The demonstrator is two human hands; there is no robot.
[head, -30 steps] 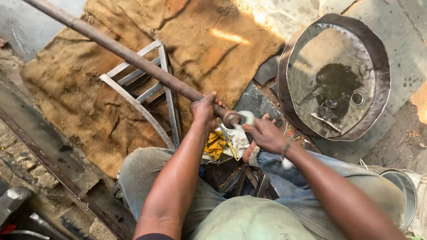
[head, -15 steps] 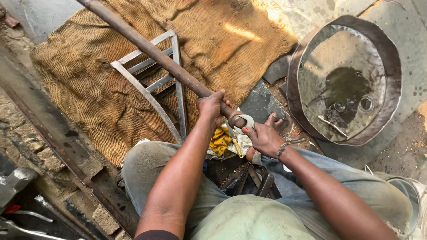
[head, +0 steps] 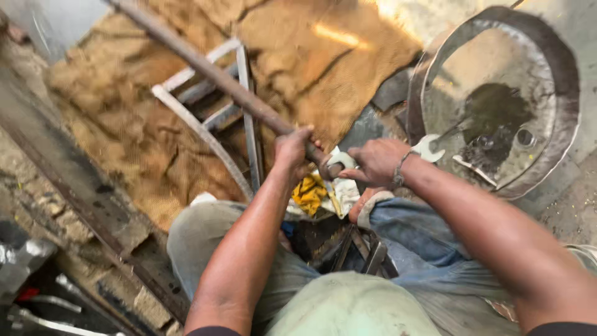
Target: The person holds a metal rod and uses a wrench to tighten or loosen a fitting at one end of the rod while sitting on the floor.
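Centrally, a long rusty metal pipe runs from the upper left down to the hands, its near end just in front of the person's knees. The left hand is closed around that near end. The right hand is curled just beside it, fingers bent over a pale ring-shaped metal piece at the pipe's tip; how firmly it grips cannot be told. Beyond the left hand, under the pipe, a grey metal frame lies on brown burlap sacking. Below the hands sits a yellow rag between the knees. To the right of the right hand, an open-ended spanner rests across the rim of a wide, shallow metal pan.
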